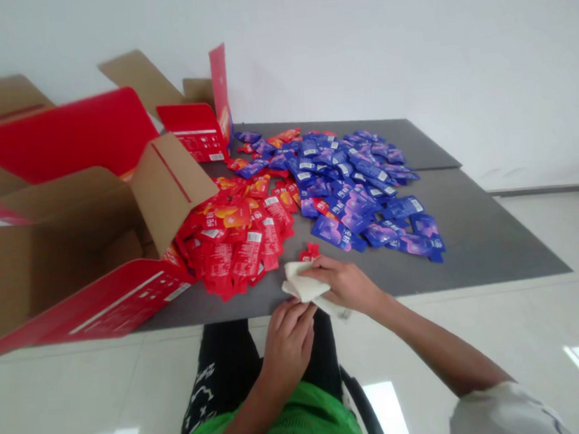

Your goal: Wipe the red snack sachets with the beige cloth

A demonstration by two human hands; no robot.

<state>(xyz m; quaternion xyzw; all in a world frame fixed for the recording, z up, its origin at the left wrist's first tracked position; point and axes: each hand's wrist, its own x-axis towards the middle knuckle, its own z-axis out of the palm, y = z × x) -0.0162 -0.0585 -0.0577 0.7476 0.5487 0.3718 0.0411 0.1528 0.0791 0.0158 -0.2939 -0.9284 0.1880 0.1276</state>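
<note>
- A folded off-white cloth (302,284) is held right between both hands, sitting just above the table edge
- The right hand (348,287) is laid over the cloth, with its fingers (318,273) kept close together and pressed down on the top fold
- The left hand (289,345) is kept just below, fingers (293,317) curled narrow against the cloth's lower edge — can't really tell if it's actually being gripped
- A small red sachet (310,252) is seen just past the right fingertips, not touched
- A big heap of red sachets (236,248) lies beyond and left of the fingers, and blue-purple sachets (353,202) are spread beyond them, all on a grey table top (492,241)
- An open cardboard carton (72,254) with red-printed flaps is sitting well left of the fingers
- Black trousers (225,362) and a green mesh top (306,423) are seen below the fingers
</note>
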